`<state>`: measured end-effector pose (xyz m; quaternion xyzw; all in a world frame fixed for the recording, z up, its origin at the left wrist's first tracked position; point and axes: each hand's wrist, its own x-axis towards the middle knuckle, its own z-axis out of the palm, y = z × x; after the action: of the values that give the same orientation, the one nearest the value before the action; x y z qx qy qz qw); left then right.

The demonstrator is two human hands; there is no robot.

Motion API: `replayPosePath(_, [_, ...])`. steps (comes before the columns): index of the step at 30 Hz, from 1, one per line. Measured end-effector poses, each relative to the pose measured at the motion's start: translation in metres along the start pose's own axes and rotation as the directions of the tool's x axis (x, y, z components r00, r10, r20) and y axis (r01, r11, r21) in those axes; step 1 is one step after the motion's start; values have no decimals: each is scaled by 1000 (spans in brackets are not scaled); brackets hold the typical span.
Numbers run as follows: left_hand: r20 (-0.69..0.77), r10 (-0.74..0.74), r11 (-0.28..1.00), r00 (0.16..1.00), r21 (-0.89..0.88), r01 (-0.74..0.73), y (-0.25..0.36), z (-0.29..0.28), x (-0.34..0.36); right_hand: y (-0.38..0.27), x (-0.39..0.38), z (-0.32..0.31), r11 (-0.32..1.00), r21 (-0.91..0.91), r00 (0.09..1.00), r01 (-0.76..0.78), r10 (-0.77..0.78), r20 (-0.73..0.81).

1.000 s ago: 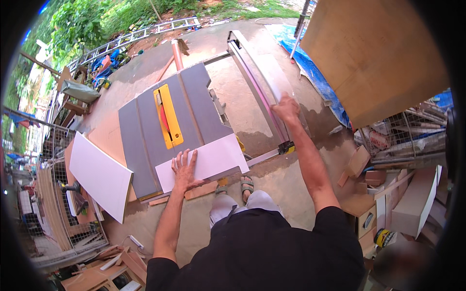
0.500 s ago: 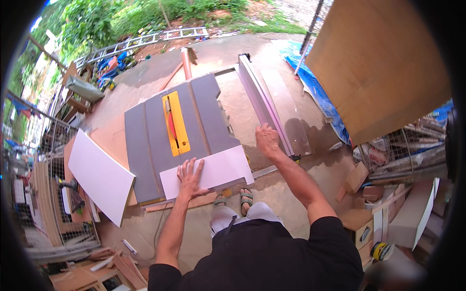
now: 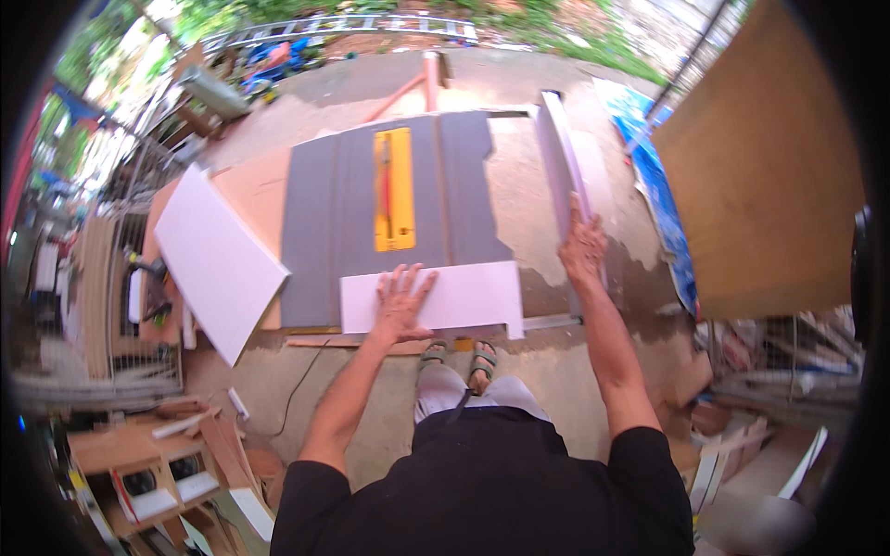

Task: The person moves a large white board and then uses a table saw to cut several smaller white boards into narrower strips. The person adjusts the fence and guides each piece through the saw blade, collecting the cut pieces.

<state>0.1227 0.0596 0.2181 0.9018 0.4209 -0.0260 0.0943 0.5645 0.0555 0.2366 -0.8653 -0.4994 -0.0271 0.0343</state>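
My left hand [image 3: 402, 304] lies flat with fingers spread on a white rectangular board [image 3: 482, 292], which has a small notch at its right end. The board rests across the near edge of a grey table saw [image 3: 315, 213]. Beyond it is the saw's yellow insert plate [image 3: 398, 157], with a red part in its slot. My right hand [image 3: 582, 248] rests against the near part of the long pale rip fence [image 3: 559, 139], its fingers stretched along it. The fence stands to the right of the saw top, across a gap.
A larger white panel [image 3: 218, 269] leans left of the saw. A big brown sheet [image 3: 760, 176] stands at the right beside a blue tarp [image 3: 658, 204]. Wooden offcuts and a cabinet [image 3: 139, 454] lie at lower left. A cord [image 3: 295, 394] runs over the floor.
My view has turned, so the scene sits differently in the picture. My right hand has loosened from a closed grasp on the fence to stretched fingers. My left hand stays on the board.
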Motion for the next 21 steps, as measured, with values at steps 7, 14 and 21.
replayPosePath(7, [37, -5, 999, 999, -35, 6, 1, -2, 5, 116, 5, 4, 389, 849, 933, -358, 109, 344])
replayPosePath(14, [5, 24, 1000, 1000, -12, -24, 1, -1, 5, 215, -123, 127, -485, 638, 670, -598, 135, 730])
replayPosePath(21, [32, 27, 999, 999, 23, -28, 6, -3, 9, 84, -230, 254, -786, 324, 583, -527, -56, 811])
